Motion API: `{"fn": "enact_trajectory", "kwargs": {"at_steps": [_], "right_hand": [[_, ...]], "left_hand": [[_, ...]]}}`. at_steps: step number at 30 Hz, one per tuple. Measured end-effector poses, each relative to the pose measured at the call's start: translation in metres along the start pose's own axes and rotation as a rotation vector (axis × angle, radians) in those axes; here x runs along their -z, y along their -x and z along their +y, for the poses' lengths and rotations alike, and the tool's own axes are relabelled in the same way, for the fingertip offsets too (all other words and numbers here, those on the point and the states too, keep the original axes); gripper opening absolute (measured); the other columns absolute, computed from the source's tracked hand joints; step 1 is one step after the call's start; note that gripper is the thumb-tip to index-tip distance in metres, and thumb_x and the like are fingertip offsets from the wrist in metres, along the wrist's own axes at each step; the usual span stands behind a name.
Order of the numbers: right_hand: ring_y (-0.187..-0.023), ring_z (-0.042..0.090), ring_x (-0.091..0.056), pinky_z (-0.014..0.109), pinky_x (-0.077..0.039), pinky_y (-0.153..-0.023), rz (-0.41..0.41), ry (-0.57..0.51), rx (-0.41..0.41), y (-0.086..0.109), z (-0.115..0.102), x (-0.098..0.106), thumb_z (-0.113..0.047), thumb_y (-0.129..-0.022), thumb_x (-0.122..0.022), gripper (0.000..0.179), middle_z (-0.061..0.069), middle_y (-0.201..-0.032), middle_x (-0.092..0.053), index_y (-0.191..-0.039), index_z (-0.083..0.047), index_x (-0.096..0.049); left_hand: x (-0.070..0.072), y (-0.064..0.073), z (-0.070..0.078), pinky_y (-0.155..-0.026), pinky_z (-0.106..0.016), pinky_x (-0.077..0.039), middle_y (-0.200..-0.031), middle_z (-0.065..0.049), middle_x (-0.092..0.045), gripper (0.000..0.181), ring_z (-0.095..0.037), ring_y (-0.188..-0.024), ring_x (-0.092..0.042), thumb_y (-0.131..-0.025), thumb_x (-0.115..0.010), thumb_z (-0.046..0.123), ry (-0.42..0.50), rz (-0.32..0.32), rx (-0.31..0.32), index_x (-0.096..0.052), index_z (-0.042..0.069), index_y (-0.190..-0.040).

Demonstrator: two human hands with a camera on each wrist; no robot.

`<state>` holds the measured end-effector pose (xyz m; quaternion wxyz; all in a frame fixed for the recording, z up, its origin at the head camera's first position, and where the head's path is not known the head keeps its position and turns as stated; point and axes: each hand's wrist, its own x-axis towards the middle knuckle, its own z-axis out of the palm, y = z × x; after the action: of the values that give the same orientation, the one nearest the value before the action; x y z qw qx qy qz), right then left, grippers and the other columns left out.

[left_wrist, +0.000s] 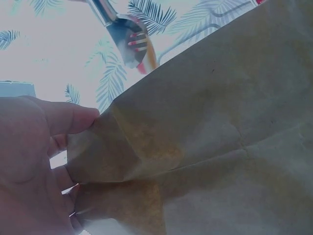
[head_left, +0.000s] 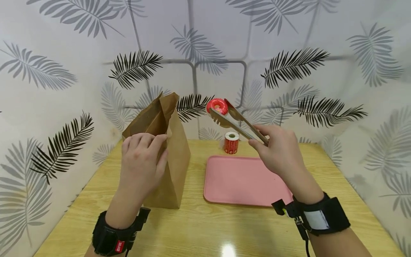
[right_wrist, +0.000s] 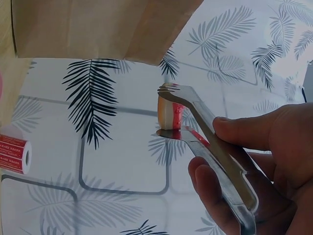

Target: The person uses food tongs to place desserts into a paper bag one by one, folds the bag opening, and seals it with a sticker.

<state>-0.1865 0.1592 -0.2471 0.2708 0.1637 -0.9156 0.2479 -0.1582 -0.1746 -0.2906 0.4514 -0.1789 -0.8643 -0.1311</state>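
My right hand (head_left: 280, 151) grips a pair of metal tongs (head_left: 242, 125), whose tips clamp a red-topped donut (head_left: 212, 103) in the air. The right wrist view shows the thumb and fingers on either side of the tongs (right_wrist: 215, 152), with the donut (right_wrist: 168, 110) edge-on between the tips. My left hand (head_left: 141, 162) holds the near rim of an upright brown paper bag (head_left: 178, 160), which stands with its mouth open. In the left wrist view, the thumb and fingers pinch the bag's edge (left_wrist: 117, 142). The bag's inside bottom is hidden.
A pink tray (head_left: 239, 180) lies on the wooden table (head_left: 199, 228), right of the bag. Behind the tray stands a roll of red labels (head_left: 231, 142). Leaf-patterned cloth (head_left: 221, 43) hangs behind and at both sides of the table.
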Motion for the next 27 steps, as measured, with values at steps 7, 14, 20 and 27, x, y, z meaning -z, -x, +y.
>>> {"fn": "enact_trajectory", "kwargs": {"at_steps": [7,14,20,27], "right_hand": [[-0.066,0.024,-0.059,0.036,-0.041,-0.065,0.003,0.0,0.03,-0.006,-0.016,0.006,-0.019,-0.091,-0.079,0.043,0.017,-0.113,-0.077,-0.133,-0.01,-0.072],[-0.068,0.023,-0.059,0.038,-0.042,-0.067,0.012,0.001,0.1,-0.012,-0.043,0.013,-0.019,-0.091,-0.08,0.042,0.013,-0.108,-0.078,-0.133,-0.012,-0.073],[-0.065,0.021,-0.056,0.038,-0.043,-0.067,0.012,-0.031,0.179,-0.02,-0.068,0.012,-0.016,-0.091,-0.08,0.04,0.01,-0.103,-0.077,-0.131,-0.013,-0.074],[-0.063,0.018,-0.056,0.035,-0.044,-0.064,-0.013,-0.063,0.214,-0.027,-0.091,0.006,-0.017,-0.092,-0.079,0.042,0.009,-0.116,-0.077,-0.134,-0.013,-0.072]], "left_hand": [[0.0,0.0,-0.001,-0.101,-0.059,-0.038,-0.103,-0.016,-0.066,0.027,-0.042,-0.111,-0.056,-0.093,-0.074,0.013,0.0,0.005,0.009,-0.071,0.01,-0.119],[-0.001,0.0,-0.002,-0.1,-0.059,-0.038,-0.102,-0.016,-0.066,0.026,-0.043,-0.11,-0.056,-0.093,-0.073,0.013,0.008,0.016,-0.001,-0.071,0.009,-0.118],[0.0,0.0,-0.002,-0.1,-0.058,-0.039,-0.101,-0.017,-0.066,0.027,-0.043,-0.109,-0.057,-0.091,-0.075,0.012,0.003,0.018,-0.005,-0.071,0.008,-0.117],[0.0,0.0,-0.002,-0.101,-0.058,-0.039,-0.102,-0.017,-0.066,0.028,-0.042,-0.111,-0.057,-0.091,-0.075,0.012,0.003,0.002,0.005,-0.071,0.008,-0.118]]}}
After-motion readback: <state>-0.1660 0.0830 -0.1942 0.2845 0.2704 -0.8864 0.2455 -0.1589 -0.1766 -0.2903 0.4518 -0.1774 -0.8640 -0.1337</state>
